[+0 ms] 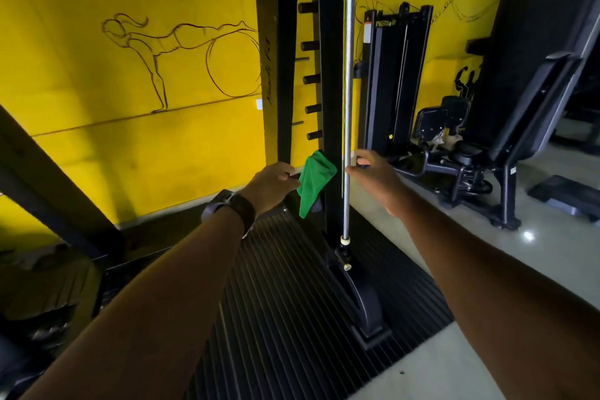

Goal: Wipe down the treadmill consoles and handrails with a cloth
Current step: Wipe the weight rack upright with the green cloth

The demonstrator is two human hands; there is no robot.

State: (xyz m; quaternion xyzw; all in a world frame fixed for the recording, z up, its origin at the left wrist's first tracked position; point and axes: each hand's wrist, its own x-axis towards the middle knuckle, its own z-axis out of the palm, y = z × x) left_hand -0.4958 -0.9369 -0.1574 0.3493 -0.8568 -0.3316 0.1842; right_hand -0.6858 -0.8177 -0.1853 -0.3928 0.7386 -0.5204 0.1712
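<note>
Two hands are raised at the black upright of a gym rack. The left hand, a wristwatch on its wrist, pinches a green cloth; the cloth's upper part lies against the upright and the rest hangs free. The right hand is at the chrome guide rod, thumb tip at the rod and fingers curled; whether it grips cannot be confirmed. A ribbed black mat lies below.

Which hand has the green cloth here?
The left hand, the one with the wristwatch, grips the green cloth at the black upright. The right hand has no cloth; its thumb and fingers are around the chrome rod.
</note>
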